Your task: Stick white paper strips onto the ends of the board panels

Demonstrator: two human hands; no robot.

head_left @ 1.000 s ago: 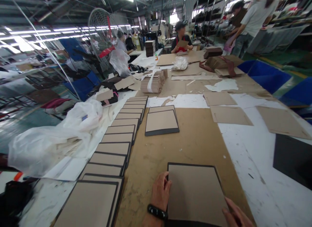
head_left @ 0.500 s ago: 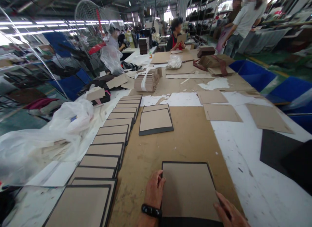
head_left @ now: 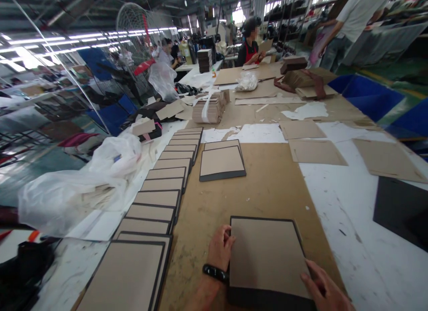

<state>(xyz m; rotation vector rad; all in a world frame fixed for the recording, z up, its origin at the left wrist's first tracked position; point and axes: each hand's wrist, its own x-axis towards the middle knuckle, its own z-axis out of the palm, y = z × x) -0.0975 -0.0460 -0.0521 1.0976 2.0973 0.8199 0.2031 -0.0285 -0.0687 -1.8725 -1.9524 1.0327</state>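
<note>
At a brown-topped worktable, a left hand [head_left: 220,248] and right hand [head_left: 324,284], fingers loosely curled, hold opposite edges of a black-bordered beige square panel [head_left: 267,253] lying at the near edge; even, light pressure should keep its border square.

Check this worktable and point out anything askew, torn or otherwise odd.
Toward the far right, a white paper piece has ragged edges, as if torn. Beyond the held board, two overlapping boards sit slightly askew to each other, outside the long row. The held board shows no visible damage.
</note>
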